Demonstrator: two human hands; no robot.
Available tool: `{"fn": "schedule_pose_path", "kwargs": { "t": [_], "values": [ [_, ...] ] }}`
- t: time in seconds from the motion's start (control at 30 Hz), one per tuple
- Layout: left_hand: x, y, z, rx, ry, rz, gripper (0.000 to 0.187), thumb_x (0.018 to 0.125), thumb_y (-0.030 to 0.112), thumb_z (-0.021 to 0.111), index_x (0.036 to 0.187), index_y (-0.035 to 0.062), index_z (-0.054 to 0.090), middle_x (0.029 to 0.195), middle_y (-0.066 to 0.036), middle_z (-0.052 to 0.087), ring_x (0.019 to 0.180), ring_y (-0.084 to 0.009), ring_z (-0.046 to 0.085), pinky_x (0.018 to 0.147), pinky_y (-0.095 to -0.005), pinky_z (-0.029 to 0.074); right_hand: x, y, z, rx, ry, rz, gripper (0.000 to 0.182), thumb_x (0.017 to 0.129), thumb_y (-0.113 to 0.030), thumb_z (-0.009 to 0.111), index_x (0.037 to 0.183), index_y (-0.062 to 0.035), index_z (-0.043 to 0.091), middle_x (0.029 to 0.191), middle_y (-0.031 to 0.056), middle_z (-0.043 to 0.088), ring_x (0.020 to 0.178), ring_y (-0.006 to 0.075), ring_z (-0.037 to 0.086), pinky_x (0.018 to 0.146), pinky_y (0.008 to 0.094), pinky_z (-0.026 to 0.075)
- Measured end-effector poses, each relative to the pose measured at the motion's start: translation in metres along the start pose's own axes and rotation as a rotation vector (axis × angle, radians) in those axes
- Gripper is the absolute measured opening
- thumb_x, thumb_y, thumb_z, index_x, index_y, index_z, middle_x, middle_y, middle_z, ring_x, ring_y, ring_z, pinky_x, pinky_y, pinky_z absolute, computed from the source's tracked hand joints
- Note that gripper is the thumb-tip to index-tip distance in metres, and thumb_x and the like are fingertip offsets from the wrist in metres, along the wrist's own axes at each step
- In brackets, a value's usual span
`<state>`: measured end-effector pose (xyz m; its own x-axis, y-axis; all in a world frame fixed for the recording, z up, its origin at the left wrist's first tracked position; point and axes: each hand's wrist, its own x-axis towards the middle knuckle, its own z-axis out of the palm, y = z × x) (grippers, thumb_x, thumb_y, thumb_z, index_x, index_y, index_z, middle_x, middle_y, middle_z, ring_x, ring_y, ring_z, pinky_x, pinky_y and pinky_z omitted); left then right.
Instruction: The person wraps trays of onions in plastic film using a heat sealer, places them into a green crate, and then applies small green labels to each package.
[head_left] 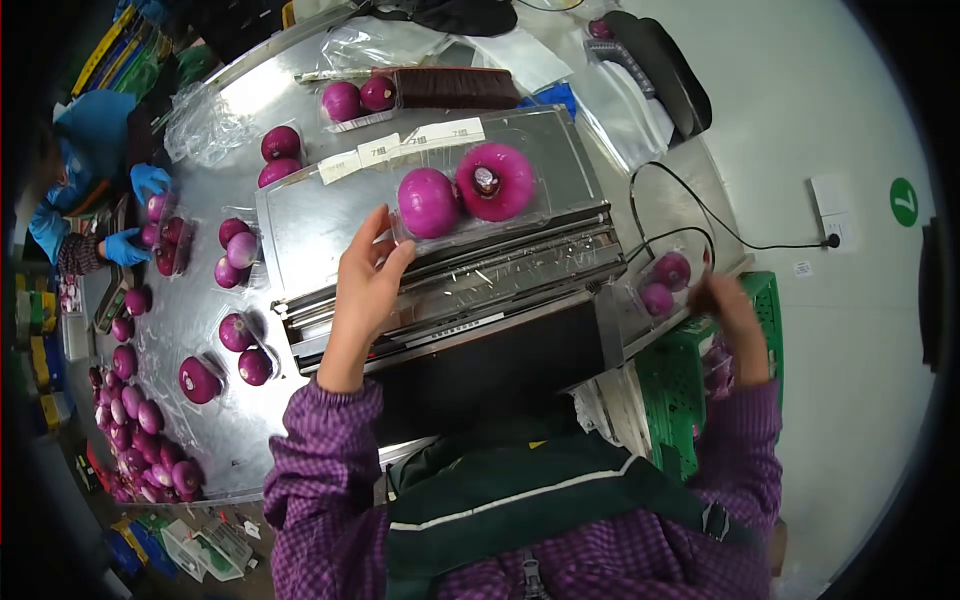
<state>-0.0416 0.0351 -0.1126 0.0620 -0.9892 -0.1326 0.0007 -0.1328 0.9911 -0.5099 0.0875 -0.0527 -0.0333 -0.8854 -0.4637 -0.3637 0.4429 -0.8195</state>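
Note:
My left hand grips the left end of a clear plastic tray above the metal wrapping machine. Inside that tray sit two red onions, a rounder one and a larger one with its root end facing up. My right hand is smeared by motion at the right, over the edge of a green crate. Beside it lies a pack with two red onions. Whether the right fingers hold anything cannot be made out.
A brush and another onion tray lie behind the machine. Loose onions are heaped at the left. Across the table a co-worker's blue-gloved hand handles packed onions. A black cable runs to the wall.

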Motion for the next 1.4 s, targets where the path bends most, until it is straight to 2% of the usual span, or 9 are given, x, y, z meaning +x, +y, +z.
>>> {"fn": "schedule_pose_path", "kwargs": {
  "t": [0.1,0.23,0.4,0.5,0.63,0.7,1.0,1.2,1.4],
  "values": [
    [0.009,0.011,0.005,-0.2,-0.056,-0.146,0.048,0.084,0.003,0.058,0.13,-0.0026,0.043,0.117,-0.008,0.055,0.09,-0.0112,0.056,0.075,-0.0248,0.048,-0.065,0.075,0.015,-1.413,-0.101,0.01,0.04,0.084,-0.04,0.056,0.074,-0.0014,0.065,0.067,0.0112,0.064,0.058,0.027,0.06,0.06,0.0336,0.048],
    [-0.004,0.008,0.011,-0.255,-0.009,-0.146,0.044,0.083,0.003,0.06,0.125,-0.0023,0.047,0.107,-0.005,0.056,0.081,-0.009,0.054,0.073,-0.0239,0.048,-0.07,0.076,0.056,-0.856,0.121,0.023,0.032,0.079,-0.035,0.064,0.074,-0.0035,0.065,0.067,0.0134,0.063,0.06,0.0317,0.06,0.059,0.0346,0.047],
    [-0.019,0.003,0.013,-0.302,0.032,-0.199,0.05,0.082,0.007,0.064,0.128,0.0008,0.044,0.114,-0.008,0.055,0.088,-0.0131,0.056,0.078,-0.0272,0.049,-0.015,0.033,0.106,-0.373,0.264,-0.393,0.021,0.079,-0.017,0.068,0.09,-0.0002,0.062,0.071,0.0108,0.064,0.066,0.026,0.063,0.062,0.0319,0.048],
    [-0.015,0.016,0.013,0.305,0.197,0.214,0.058,0.079,0.012,0.07,0.13,0.0045,0.045,0.121,-0.011,0.053,0.099,-0.0186,0.055,0.082,-0.0315,0.049,0.021,-0.023,0.135,-0.044,0.187,-0.59,0.034,0.077,-0.011,0.069,0.107,0.0008,0.058,0.083,0.0123,0.064,0.073,0.0244,0.064,0.07,0.031,0.049],
    [0.009,0.032,0.006,0.682,0.037,0.356,0.063,0.071,0.018,0.077,0.127,0.0084,0.05,0.128,-0.01,0.051,0.108,-0.0233,0.053,0.084,-0.0349,0.049,0.06,-0.103,0.163,-0.415,0.105,-0.874,0.048,0.074,-0.024,0.072,0.114,-0.0019,0.055,0.105,0.0155,0.058,0.095,0.0273,0.06,0.08,0.036,0.048],
    [0.016,0.035,0.002,0.717,-0.027,0.384,0.067,0.064,0.024,0.081,0.122,0.0058,0.055,0.128,-0.017,0.051,0.113,-0.032,0.051,0.086,-0.0384,0.047,0.091,-0.111,0.178,-0.569,0.134,-0.902,0.055,0.071,-0.029,0.074,0.116,-0.0035,0.054,0.107,0.0146,0.058,0.099,0.0283,0.056,0.083,0.0367,0.046],
    [0.031,0.031,-0.003,0.806,-0.107,0.497,0.077,0.058,0.032,0.083,0.125,0.0109,0.053,0.137,-0.017,0.042,0.128,-0.0384,0.034,0.105,-0.0431,0.032,0.111,-0.141,0.2,-1.12,0.063,-0.819,0.081,0.058,-0.044,0.078,0.124,-0.0065,0.048,0.112,0.0141,0.058,0.105,0.0333,0.05,0.089,0.0423,0.039],
    [0.035,0.035,-0.003,0.845,-0.199,0.556,0.075,0.06,0.029,0.082,0.125,0.0078,0.052,0.121,-0.015,0.055,0.119,-0.0329,0.045,0.101,-0.0391,0.036,0.106,-0.139,0.21,-1.044,0.202,-0.97,0.073,0.055,-0.032,0.08,0.114,-0.0032,0.05,0.099,0.0173,0.055,0.1,0.0342,0.049,0.086,0.0431,0.039],
    [0.031,0.03,0.001,0.773,-0.145,0.562,0.071,0.06,0.028,0.08,0.122,0.0059,0.053,0.116,-0.013,0.055,0.108,-0.0301,0.053,0.095,-0.0372,0.041,0.091,-0.145,0.223,-1.022,0.217,-1.003,0.069,0.052,-0.008,0.078,0.115,-0.0018,0.049,0.106,0.0169,0.043,0.095,0.032,0.049,0.081,0.0383,0.042]
  ]
}}
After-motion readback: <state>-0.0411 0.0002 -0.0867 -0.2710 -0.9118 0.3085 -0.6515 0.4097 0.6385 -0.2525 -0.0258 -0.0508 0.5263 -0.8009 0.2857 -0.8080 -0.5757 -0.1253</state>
